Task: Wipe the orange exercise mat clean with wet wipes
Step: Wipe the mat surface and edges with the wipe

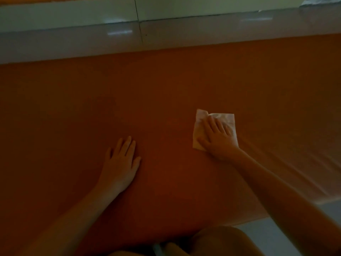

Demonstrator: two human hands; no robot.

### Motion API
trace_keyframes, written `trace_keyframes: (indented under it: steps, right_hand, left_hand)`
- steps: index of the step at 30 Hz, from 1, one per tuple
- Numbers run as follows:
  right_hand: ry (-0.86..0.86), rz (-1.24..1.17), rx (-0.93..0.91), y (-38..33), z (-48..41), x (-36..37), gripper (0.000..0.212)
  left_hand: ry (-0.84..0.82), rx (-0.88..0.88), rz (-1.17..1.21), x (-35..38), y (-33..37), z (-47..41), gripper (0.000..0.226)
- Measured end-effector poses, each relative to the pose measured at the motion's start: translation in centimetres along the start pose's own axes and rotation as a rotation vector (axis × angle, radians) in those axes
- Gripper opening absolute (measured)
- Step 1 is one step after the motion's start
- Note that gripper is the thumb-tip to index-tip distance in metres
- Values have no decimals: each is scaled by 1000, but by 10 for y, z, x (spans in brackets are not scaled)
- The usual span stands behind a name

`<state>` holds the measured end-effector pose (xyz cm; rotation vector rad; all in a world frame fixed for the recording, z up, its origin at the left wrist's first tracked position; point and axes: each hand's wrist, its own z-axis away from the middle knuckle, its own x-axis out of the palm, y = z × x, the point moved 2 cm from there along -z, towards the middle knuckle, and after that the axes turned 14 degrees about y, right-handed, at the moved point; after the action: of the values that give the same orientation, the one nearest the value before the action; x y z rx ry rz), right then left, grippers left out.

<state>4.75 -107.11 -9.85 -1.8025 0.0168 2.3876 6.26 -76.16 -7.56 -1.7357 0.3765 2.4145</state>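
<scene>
The orange exercise mat (129, 93) fills most of the head view, lying flat on a pale tiled floor. A white wet wipe (227, 120) lies spread on the mat right of centre. My right hand (215, 139) presses flat on the wipe with fingers spread, covering its lower middle. My left hand (120, 163) rests palm down on the bare mat to the left, fingers apart, holding nothing. The light is dim.
Glossy white floor tiles (73, 39) run along the mat's far edge. More pale floor (287, 230) shows at the lower right past the mat's near edge. My bent knee (221, 241) is at the bottom centre.
</scene>
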Motion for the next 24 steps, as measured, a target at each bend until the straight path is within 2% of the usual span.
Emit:
trace_keyframes:
  steps: [2, 3, 6, 8, 11, 13, 15, 17, 19, 21, 24]
  right_hand:
    - [16, -41, 19, -19, -8, 1, 69]
    - [20, -46, -37, -33, -5, 4, 70]
    - [-34, -95, -359, -70, 21, 7, 77]
    - [-111, -86, -470, -68, 29, 0, 84]
    - [-49, 1, -434, -47, 5, -3, 92]
    - [63, 56, -296, -45, -20, -4, 78]
    - [74, 16, -183, -62, -36, -4, 70]
    - [57, -20, -278, -90, -36, -4, 70]
    - [15, -35, -530, -107, -25, 2, 70]
    - [-11, 18, -681, -98, -26, -1, 72]
    - [56, 114, -616, -74, -60, -12, 64]
  left_hand:
    - [6, 2, -2, 1, 0, 0, 61]
    - [14, 5, -5, 2, 0, 1, 61]
    - [38, 3, -4, 5, -1, 0, 62]
    - [47, -3, -4, 6, -1, -1, 62]
    - [49, -1, 7, 9, -2, -2, 67]
    - [55, 5, 15, 9, -2, -2, 80]
    - [68, 2, 18, 11, -3, -2, 85]
    - [83, -4, 47, 12, -3, -2, 85]
    - [85, -14, 89, 13, -3, -2, 85]
    - [82, -8, 98, 14, -4, -2, 84]
    - [108, -1, 122, 10, -5, -2, 80]
